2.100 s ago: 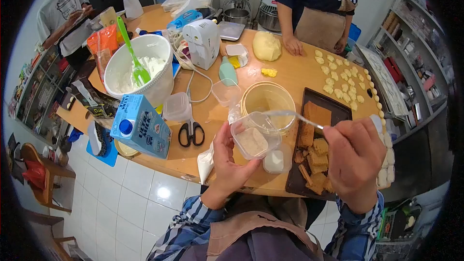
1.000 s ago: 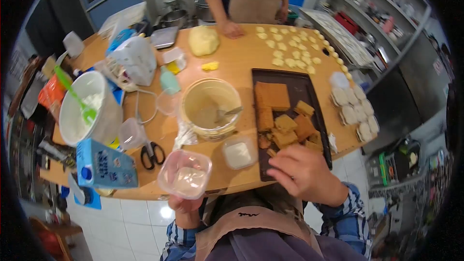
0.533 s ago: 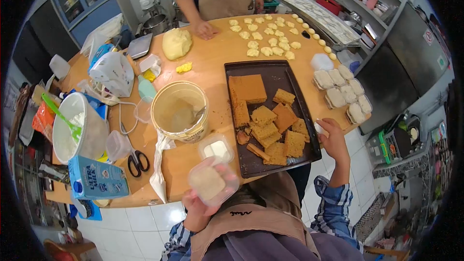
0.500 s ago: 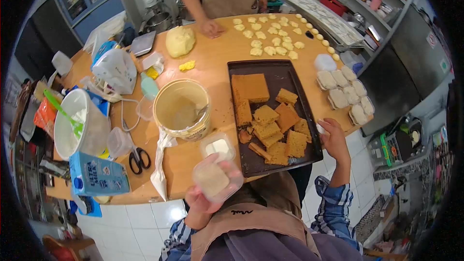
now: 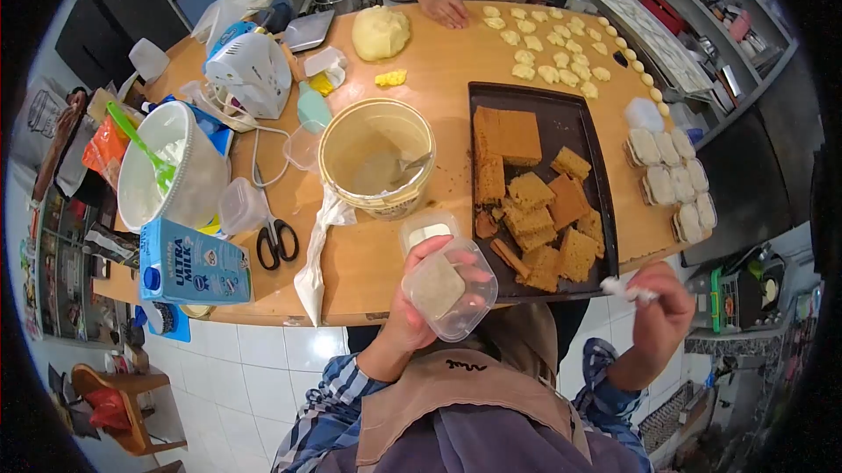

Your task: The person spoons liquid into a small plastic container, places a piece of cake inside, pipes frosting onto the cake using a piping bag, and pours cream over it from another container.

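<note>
My left hand (image 5: 402, 313) grips a clear plastic container (image 5: 478, 299), tilted in front of my apron, with a pale square piece showing in it. Just behind it on the table stands another clear container (image 5: 428, 229) with something white inside, partly hidden by my fingers. Out past the table's front right edge, my right hand (image 5: 668, 305) pinches a crumpled white tissue (image 5: 624, 289). Between and beyond my hands lies a dark baking tray (image 5: 574, 118) with cut brown sponge cake (image 5: 519, 135), one larger block and several loose pieces.
A tub (image 5: 375, 135), piping bag (image 5: 317, 258), scissors (image 5: 277, 245), milk carton (image 5: 195, 264) and white bowl (image 5: 193, 177) with a green spatula crowd the left. Filled containers (image 5: 671, 177) stand right. A co-worker's hand (image 5: 445, 10) rests near dough (image 5: 381, 33) and several dough pieces.
The view has shifted, so the table appears farther right and higher. My right hand has moved outward from the tray's edge, and the tissue shows more. My left hand still holds the container.
</note>
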Tool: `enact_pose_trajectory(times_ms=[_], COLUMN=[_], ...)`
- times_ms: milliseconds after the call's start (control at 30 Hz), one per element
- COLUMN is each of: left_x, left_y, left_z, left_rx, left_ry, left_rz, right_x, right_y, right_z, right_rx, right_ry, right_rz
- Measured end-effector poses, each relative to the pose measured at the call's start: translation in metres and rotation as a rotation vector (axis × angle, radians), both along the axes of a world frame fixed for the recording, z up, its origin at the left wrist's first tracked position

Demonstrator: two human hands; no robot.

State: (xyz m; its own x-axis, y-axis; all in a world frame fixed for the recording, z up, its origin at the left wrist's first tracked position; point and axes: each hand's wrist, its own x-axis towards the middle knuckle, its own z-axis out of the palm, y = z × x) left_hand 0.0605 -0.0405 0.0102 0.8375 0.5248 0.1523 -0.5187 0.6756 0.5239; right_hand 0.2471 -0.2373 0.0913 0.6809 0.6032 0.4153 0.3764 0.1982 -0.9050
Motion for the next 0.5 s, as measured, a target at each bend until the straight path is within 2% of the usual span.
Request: enact_pose_trajectory(times_ms=[67, 133, 167, 300, 400, 500], left_x=[-0.001, -0.002, -0.003, -0.008, -0.008, -0.007], left_y=[0.0, -0.002, -0.002, -0.002, -0.005, -0.007], left_z=[0.0, 0.002, 0.002, -0.002, -0.001, 0.0], left_rx=[0.015, 0.012, 0.011, -0.012, -0.022, -0.005], left_ry=[-0.018, -0.005, 0.001, 0.0, -0.011, -0.032], left_rz=[0.001, -0.006, -0.006, -0.044, -0.04, -0.018], right_x=[-0.025, -0.055, -0.058, -0.06, -0.068, -0.071], right_y=[0.019, 0.041, 0.043, 0.062, 0.08, 0.089], right_z=[0.008, 0.015, 0.011, 0.005, 0.012, 0.005], right_rx=[0.05, 0.133, 0.111, -0.099, -0.16, -0.192], right_ry=[0.017, 0.277, 0.324, -0.293, -0.595, -0.746], right_rz=[0.144, 0.18, 0.255, 0.328, 0.377, 0.441])
